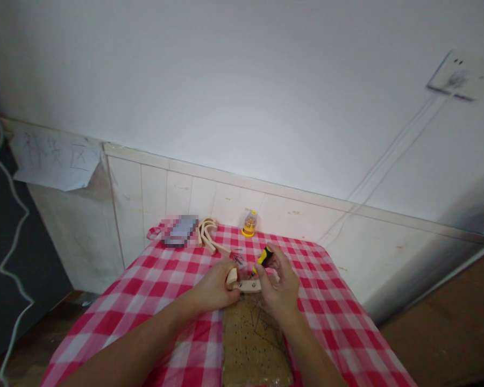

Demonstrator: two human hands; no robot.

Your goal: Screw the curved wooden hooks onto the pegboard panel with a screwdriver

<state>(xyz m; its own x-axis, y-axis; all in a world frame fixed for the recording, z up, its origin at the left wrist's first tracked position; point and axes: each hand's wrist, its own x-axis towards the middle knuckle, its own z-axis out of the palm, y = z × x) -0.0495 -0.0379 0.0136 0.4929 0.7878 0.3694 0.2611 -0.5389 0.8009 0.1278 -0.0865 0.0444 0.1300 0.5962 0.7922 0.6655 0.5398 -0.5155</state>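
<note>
My left hand [218, 286] is closed around one end of a curved wooden piece [248, 286], which has small dark screws or holes along its face. The piece rests at the far end of a brown perforated board [253, 344]. In my right hand [281, 285] is a black and yellow screwdriver [263, 257], tilted with its tip down at the wooden piece. Whether the tip sits in a screw is too small to tell. Just beyond my hands lie several loose screws [237, 258].
Several curved wooden pieces [206, 236] lie at the back of the red checked tablecloth [185, 314]. Left of them is a blurred phone-like object [180, 231]. A clear container with a yellow base [249, 223] stands near the wall. Cables hang from a wall socket [455, 75].
</note>
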